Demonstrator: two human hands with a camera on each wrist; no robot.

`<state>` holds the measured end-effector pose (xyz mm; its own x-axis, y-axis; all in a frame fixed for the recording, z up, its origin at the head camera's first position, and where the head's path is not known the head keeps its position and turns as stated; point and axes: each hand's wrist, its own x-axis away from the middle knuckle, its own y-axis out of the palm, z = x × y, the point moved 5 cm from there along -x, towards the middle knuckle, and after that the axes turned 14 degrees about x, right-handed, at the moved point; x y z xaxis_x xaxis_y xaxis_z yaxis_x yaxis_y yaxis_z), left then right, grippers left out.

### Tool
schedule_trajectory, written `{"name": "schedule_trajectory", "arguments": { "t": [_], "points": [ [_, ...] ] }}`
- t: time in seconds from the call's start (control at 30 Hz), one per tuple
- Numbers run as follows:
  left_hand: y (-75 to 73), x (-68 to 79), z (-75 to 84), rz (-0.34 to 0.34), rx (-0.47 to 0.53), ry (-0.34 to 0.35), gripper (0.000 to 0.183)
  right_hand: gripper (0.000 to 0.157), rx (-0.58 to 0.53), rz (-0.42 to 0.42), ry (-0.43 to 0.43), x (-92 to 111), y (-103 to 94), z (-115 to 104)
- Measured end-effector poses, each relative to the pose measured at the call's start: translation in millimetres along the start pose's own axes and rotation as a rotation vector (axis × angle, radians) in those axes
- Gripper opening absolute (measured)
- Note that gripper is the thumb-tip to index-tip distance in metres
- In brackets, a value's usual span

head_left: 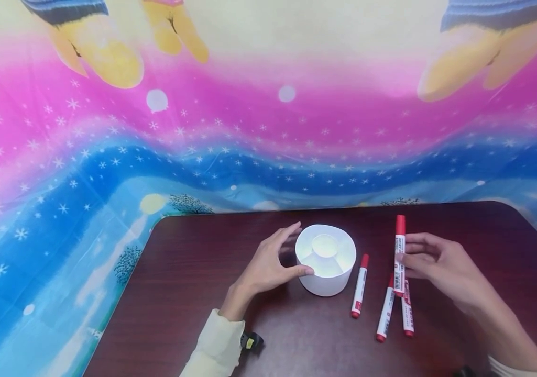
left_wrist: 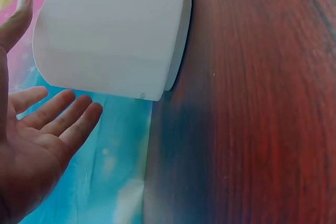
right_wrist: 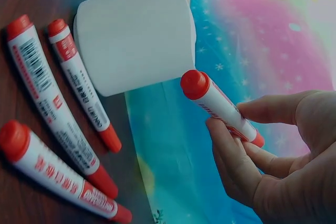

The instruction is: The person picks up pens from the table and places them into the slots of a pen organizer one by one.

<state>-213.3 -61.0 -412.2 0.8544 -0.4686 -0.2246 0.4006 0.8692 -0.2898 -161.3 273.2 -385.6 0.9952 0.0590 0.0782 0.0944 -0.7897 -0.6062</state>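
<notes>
1. Nearest, a pale sleeve (head_left: pixel 216 340) covers the left forearm, with a dark strap (head_left: pixel 252 342) at the wrist; another pale cuff (head_left: pixel 508 366) edges in at lower right.
2. On the dark reddish-brown table (head_left: pixel 178 324) lie two red-and-white markers, one on the left (head_left: pixel 385 314) and one on the right (head_left: pixel 407 314), their far ends close together.
3. A third marker (head_left: pixel 360 287) lies just beside the container's right side, red cap pointing away from the person.
4. The right hand (head_left: pixel 447 262) pinches a fourth marker (head_left: pixel 399 246) between thumb and fingers, raised off the table above the far ends of that pair.
5. The left hand (head_left: pixel 268 264) is spread, fingers loosely extended, around the left side of the white container (head_left: pixel 327 287); whether it touches, I cannot tell.
6. The container stands upright, with a round central compartment and dividers inside.
7. Beyond the table hangs a pink-and-blue cloth (head_left: pixel 296 173) printed with snowflakes.
</notes>
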Motion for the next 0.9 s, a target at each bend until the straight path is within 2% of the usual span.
{"name": "schedule_trajectory", "arguments": {
  "t": [0.33,0.6,0.9],
  "points": [
    [0.0,2.2,-1.1,-0.001,-0.011,-0.015,0.102,0.062,0.003,0.000,-0.012,-6.3,6.2,-14.4],
    [2.5,4.5,-0.6,0.000,-0.044,-0.025,0.104,0.067,-0.049,0.006,-0.027,-13.9,12.0,-29.4],
    [8.2,4.4,-6.8,-0.005,-0.073,-0.068,0.104,0.068,-0.068,0.019,-0.033,-19.2,14.2,-41.7]
  ]
}}
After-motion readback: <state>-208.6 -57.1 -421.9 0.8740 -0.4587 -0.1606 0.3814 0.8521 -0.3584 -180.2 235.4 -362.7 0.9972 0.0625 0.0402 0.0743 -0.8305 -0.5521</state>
